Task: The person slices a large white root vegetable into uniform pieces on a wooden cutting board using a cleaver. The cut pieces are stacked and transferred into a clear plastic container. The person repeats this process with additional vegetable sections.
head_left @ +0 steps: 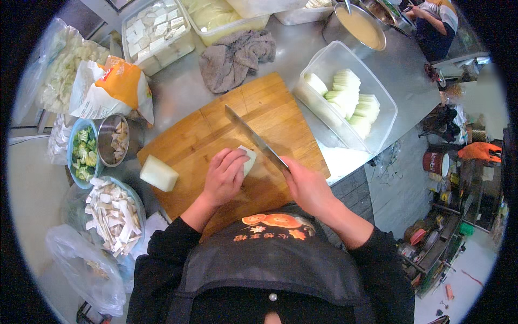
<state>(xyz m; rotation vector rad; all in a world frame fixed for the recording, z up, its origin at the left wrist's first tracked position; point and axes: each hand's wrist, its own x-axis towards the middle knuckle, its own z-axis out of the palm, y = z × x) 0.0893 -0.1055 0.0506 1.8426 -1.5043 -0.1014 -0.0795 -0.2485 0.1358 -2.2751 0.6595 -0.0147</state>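
My right hand (308, 186) grips the handle of a broad kitchen knife (253, 139), its blade slanting up and left over a wooden cutting board (280, 105). Curled fingers of my left hand (224, 175) hold down a piece of pale winter melon (250, 162), partly hidden beneath them. The blade stands just right of that piece; whether they touch I cannot tell. Another pale melon block (159, 174) lies at the board's left edge, apart from both hands. Right of the board, a clear plastic container (324, 120) holds stacks of similar pale slices (345, 89).
A grey cloth (234, 58) lies behind the board. Farther back are a tub of white cubes (159, 32) and a metal pot of pale liquid (359, 27). Leftward stand a steel bowl (113, 139), a blue basket of chopped greens (84, 154) and a bowl of white strips (112, 216).
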